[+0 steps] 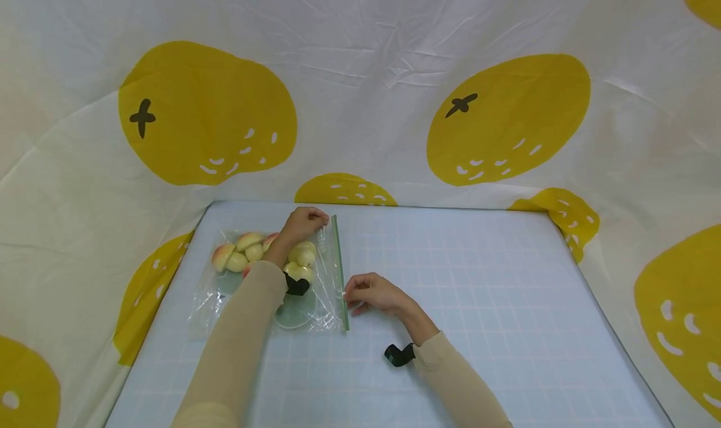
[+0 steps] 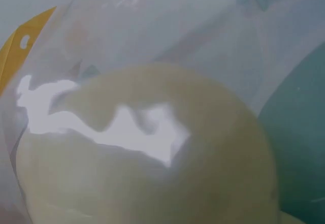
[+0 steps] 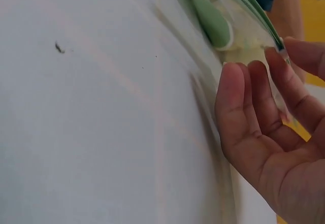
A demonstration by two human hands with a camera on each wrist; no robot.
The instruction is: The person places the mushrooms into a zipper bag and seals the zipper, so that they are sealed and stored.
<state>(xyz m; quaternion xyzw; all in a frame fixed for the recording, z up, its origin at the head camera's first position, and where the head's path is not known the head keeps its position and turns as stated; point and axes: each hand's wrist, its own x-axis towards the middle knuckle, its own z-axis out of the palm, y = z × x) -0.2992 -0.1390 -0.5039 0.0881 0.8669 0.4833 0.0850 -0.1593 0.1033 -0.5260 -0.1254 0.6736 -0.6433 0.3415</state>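
A clear zip bag (image 1: 327,293) with a green seal strip (image 1: 340,271) along its right side lies on the left part of the table. Inside it are several pale yellow, mushroom-like toys (image 1: 236,263), some with reddish caps, and a pale green disc (image 1: 295,312). At the far end of the strip, my left hand (image 1: 301,223) pinches the bag's edge, its forearm crossing over the contents. My right hand (image 1: 374,291) pinches the strip's small white slider between thumb and forefinger (image 3: 294,87). In the left wrist view, a glossy yellow toy (image 2: 152,173) fills the foreground under the plastic.
The table (image 1: 479,290) wears a pale checked cloth. A white curtain (image 1: 360,102) with large yellow fruit prints hangs behind it and along both sides. Black wrist cameras (image 1: 398,355) sit on both wrists. A green rounded piece (image 3: 210,21) shows by the bag's opening.
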